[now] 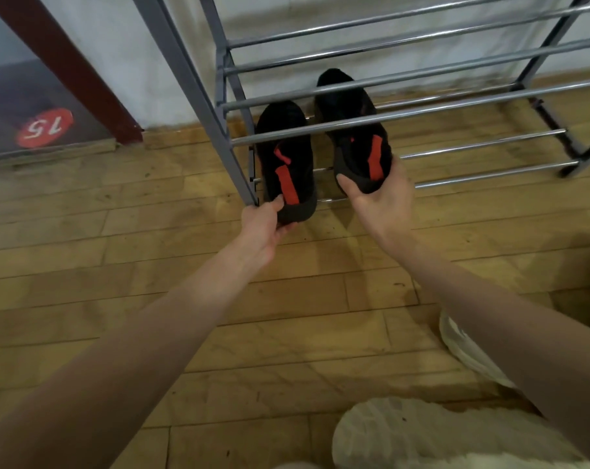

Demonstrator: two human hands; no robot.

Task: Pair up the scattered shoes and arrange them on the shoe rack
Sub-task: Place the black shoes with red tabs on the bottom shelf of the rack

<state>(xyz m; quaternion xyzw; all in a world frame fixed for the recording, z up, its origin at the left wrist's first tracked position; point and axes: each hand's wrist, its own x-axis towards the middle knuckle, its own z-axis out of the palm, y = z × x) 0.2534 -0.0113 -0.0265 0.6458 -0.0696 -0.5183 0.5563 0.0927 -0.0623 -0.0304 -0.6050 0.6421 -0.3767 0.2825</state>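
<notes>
While held at heels: left hand (264, 223) grips left black shoe (286, 157); right hand (376, 198) grips right black shoe (351, 130).
Obstruction: shoe rack (405, 113) bars cross both.
Nearby: white shoes (422, 431) on floor.

You're looking down at a worn wooden plank floor (84, 265) filling most of the frame. A white wall (124, 55) runs across the top. Upper left: a dark red door frame (67, 62), and beside it a panel bearing a red oval "15" sticker (45, 127). Lighting even, soft shadows.

Both hands (320, 211) grip heels of black shoes (320, 137) — seemingly on the rack's (401, 113) lowest rails.
</notes>
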